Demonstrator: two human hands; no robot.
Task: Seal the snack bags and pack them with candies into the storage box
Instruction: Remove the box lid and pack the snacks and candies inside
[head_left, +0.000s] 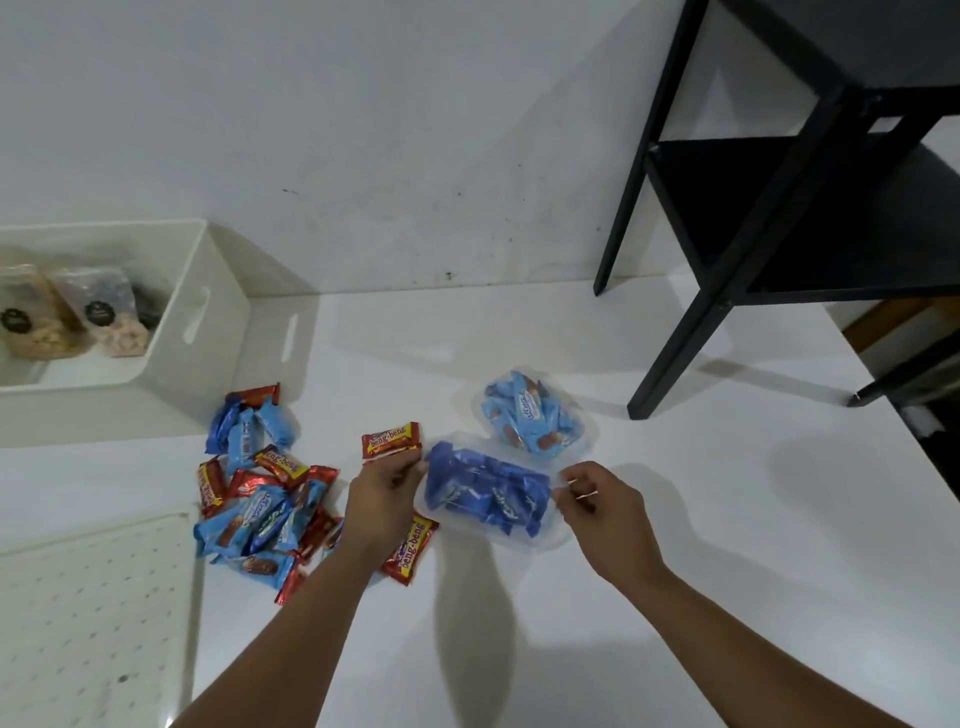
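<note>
Both hands pinch opposite ends of a clear bag of dark-blue candies lying on the worktop, likely stretching its mouth flat for sealing: left hand at one end, right hand on the other edge, seal strip blurred. Second filled bag just behind. Loose candies left; storage box already holds snack bags.

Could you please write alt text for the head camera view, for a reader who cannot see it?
Two hands, left hand and right hand, hold the ends of a clear bag of dark blue candies on a white table. Loose wrapped candies lie left, near a white storage box holding snack bags.
</note>
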